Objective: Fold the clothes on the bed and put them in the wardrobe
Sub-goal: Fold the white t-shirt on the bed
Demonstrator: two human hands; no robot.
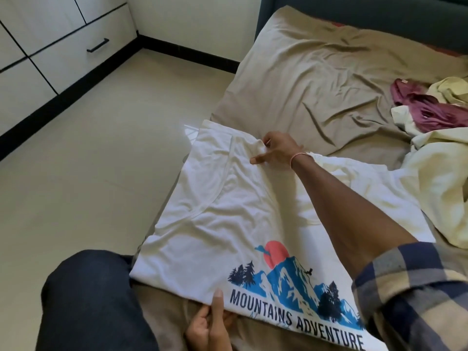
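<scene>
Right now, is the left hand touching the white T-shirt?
Touching. The head view shows the left hand pinching the white T-shirt at its near edge, with the thumb lying on top of the fabric.

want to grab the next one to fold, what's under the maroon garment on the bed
Crumpled pale yellow clothes lie under and around the maroon garment, on the tan sheet. Whether anything else sits beneath it is hidden by the pile.
</scene>
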